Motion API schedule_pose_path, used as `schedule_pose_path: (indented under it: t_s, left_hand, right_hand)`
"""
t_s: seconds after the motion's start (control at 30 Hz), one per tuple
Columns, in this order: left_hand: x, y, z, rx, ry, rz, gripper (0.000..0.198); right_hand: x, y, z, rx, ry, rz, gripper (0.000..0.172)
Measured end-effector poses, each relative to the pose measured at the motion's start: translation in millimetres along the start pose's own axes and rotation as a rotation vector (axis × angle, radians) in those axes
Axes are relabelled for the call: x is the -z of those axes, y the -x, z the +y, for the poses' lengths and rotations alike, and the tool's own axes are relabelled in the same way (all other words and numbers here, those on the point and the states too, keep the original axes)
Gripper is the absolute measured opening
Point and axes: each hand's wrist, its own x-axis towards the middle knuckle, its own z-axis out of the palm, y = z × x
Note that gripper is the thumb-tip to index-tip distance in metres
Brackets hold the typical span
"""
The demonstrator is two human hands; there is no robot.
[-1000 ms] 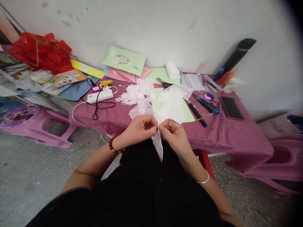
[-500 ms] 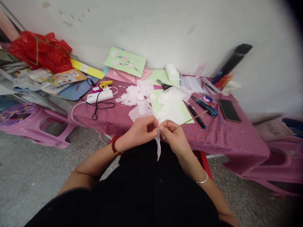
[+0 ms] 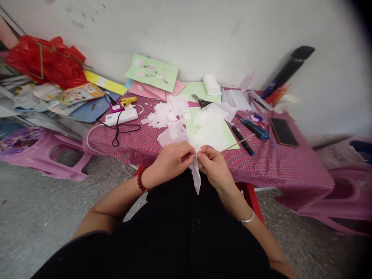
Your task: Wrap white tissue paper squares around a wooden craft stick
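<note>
At the table's near edge, a strip of white tissue paper (image 3: 196, 178) hangs down between my hands. My left hand (image 3: 178, 157) pinches its top, fingers closed. My right hand (image 3: 213, 164) meets it there, thumb and fingertips also pressed on the paper, with a thin wooden stick (image 3: 237, 143) held in the same hand and slanting up to the right. Just beyond, white tissue sheets (image 3: 213, 128) lie over a light green sheet of paper (image 3: 232, 141). Torn white paper pieces (image 3: 164, 115) are heaped to the left. The fingertips hide where stick and strip meet.
Scissors (image 3: 200, 100) lie behind the tissue. A black marker (image 3: 243, 140), a blue tool (image 3: 255, 129) and a phone (image 3: 284, 131) are on the right. A white power strip (image 3: 121, 117) with cables sits left, near a decorated green card (image 3: 152, 72). Pink stools (image 3: 66, 155) flank the table.
The hanging strip now looks wider and more spread, its lower tip shifted slightly right. Both hands stay together, still pinching. The view has shifted slightly.
</note>
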Motion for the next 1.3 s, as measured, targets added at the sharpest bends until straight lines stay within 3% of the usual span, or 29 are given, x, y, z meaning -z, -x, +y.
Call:
schedule_pose_path:
  t_s: [0.17, 0.5, 0.67, 0.8, 0.87, 0.93, 1.07, 1.2, 1.3]
  left_hand:
    - [-3.3, -0.5, -0.8, 0.045, 0.009, -0.014, 0.007]
    - [-7.6, -1.1, -2.5, 0.029, 0.091, 0.081, 0.010]
    - [-10.3, -1.5, -4.5, 0.067, 0.148, 0.053, 0.002]
    - [-8.5, -5.8, -7.0, 0.048, 0.108, 0.075, 0.035]
    - [-2.9, -8.7, -9.1, -0.005, 0.125, 0.001, 0.039]
    - [4.9, -10.7, -11.7, -0.036, 0.213, -0.131, 0.031]
    - [16.9, -10.1, -16.0, 0.139, 0.545, -0.327, 0.018]
    - [14.9, -6.6, -13.6, 0.369, 0.737, -0.330, 0.025]
    - [11.1, -6.5, -9.3, 0.398, 0.739, -0.319, 0.026]
  right_hand:
    - [0.4, -0.7, 3.3, -0.003, 0.028, -0.017, 0.019]
    - [1.9, 1.3, 3.2, 0.029, 0.050, 0.010, 0.015]
    - [2.7, 4.2, -1.4, 0.058, 0.004, -0.059, 0.019]
    - [6.7, 4.1, 1.5, 0.101, 0.007, -0.109, 0.019]
    - [9.4, 3.7, 4.1, 0.116, 0.002, -0.104, 0.019]
    - [11.3, 3.9, 5.1, 0.118, 0.015, -0.092, 0.020]
    - [11.3, 5.9, 1.1, 0.100, 0.054, -0.062, 0.017]
    - [11.1, 7.6, -2.5, 0.122, 0.097, -0.057, 0.016]
    - [12.7, 7.9, -2.4, 0.155, 0.156, -0.094, 0.017]
